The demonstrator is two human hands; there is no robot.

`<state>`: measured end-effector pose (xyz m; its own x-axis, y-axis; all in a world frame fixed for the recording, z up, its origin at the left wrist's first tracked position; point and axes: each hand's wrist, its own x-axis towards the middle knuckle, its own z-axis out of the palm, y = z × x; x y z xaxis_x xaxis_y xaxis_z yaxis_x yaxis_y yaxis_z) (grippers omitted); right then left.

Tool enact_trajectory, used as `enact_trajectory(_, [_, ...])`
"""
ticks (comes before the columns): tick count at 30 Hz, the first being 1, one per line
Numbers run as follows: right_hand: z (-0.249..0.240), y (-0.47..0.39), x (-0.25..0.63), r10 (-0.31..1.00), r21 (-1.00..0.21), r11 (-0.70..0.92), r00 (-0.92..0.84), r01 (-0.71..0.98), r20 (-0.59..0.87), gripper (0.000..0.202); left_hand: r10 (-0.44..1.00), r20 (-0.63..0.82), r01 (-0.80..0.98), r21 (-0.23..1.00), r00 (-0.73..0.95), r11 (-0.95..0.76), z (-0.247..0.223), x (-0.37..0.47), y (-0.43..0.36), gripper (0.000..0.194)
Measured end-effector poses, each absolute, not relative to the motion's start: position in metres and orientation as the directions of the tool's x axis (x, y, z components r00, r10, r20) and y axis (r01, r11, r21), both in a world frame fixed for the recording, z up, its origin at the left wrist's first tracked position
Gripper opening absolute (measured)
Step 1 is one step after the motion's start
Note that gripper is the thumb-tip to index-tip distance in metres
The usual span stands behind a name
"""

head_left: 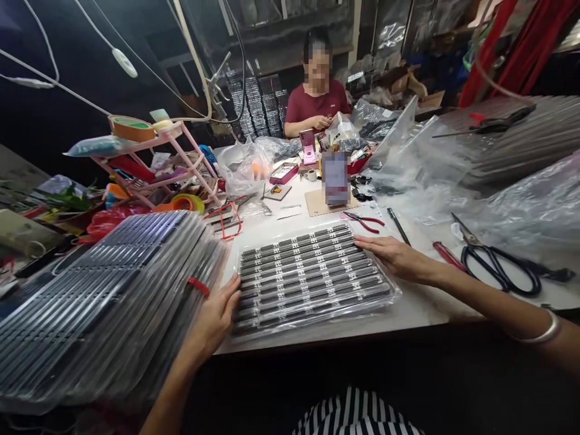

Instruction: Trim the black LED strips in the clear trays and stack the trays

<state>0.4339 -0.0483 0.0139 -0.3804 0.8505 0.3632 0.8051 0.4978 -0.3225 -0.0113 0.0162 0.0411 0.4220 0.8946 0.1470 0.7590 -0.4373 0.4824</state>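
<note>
A clear plastic tray (312,275) lies on the white table in front of me, with rows of dark strips in its grooves and white marks across them. My left hand (215,314) grips the tray's left edge, fingers partly hidden under my palm. At the opposite edge, my right hand (396,257) holds the upper right side, its fingers stretched along the rim. To the left of my left hand stands a tall stack of similar plastic trays (113,302) with dark strips on top.
Right of the tray lie large scissors (493,260), a red-handled cutter (448,255), a black pen (399,226) and red pliers (365,222). Behind are a phone (336,178) on a stand, a pink rack (158,157) and plastic bags (247,163). A co-worker (315,103) sits across the table.
</note>
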Motion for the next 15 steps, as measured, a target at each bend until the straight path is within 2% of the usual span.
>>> enact_trajectory(3, [0.007, -0.053, 0.448, 0.851, -0.435, 0.504, -0.343, 0.746, 0.398, 0.043, 0.845, 0.115, 0.704, 0.501, 0.521, -0.503, 0.045, -0.018, -0.018, 0.045])
enact_trajectory(7, [-0.003, -0.057, 0.457, 0.877, -0.539, 0.472, -0.307, 0.698, 0.371, 0.043, 0.812, 0.103, 0.714, 0.423, 0.574, -0.558, 0.032, -0.017, -0.061, 0.061])
enact_trajectory(9, [-0.008, -0.058, 0.46, 0.897, -0.586, 0.436, -0.279, 0.683, 0.342, 0.044, 0.833, 0.188, 0.746, 0.374, 0.521, -0.551, 0.019, -0.013, -0.069, 0.065])
enact_trajectory(12, [-0.009, -0.059, 0.463, 0.921, -0.655, 0.385, -0.231, 0.651, 0.313, 0.044, 0.827, 0.352, 0.752, 0.36, 0.438, -0.552, 0.006, -0.01, -0.067, 0.053])
enact_trajectory(15, [0.003, -0.056, 0.462, 0.927, -0.725, 0.375, -0.221, 0.578, 0.304, 0.043, 0.79, 0.431, 0.692, 0.4, 0.437, -0.601, 0.01, -0.014, -0.054, 0.042])
